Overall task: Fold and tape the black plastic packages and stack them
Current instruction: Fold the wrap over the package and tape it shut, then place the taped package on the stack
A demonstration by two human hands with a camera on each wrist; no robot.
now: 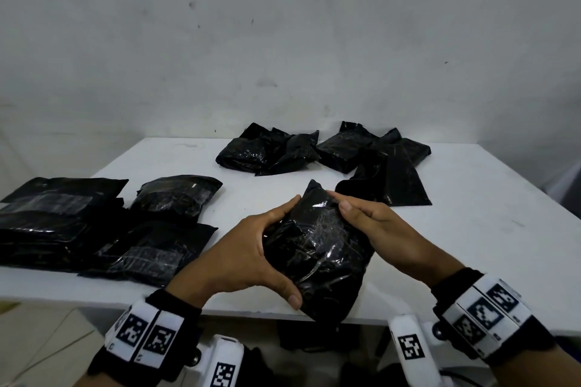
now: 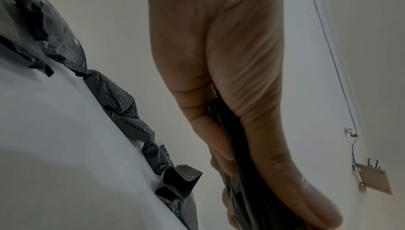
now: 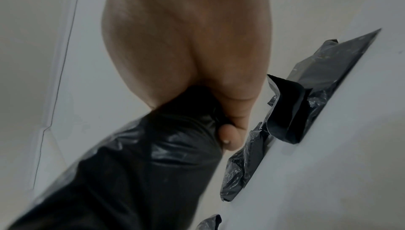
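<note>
I hold one black plastic package [image 1: 317,248] in both hands over the near edge of the white table [image 1: 471,229]. My left hand [image 1: 251,248] grips its left side, thumb on the near end and fingers curled round the far part. My right hand [image 1: 374,226] grips the upper right side, thumb pressing on top. The left wrist view shows the left hand [image 2: 230,129] curled on the package [image 2: 236,190]. In the right wrist view the right hand [image 3: 197,77] clasps the package [image 3: 131,164]. Taped packages [image 1: 78,223] lie piled at the left.
A loose heap of untaped black packages [image 1: 330,151] lies at the back middle and right of the table, seen also in the wrist views as packages [image 2: 122,107] and packages [image 3: 295,105]. A grey wall [image 1: 283,41] stands behind the table.
</note>
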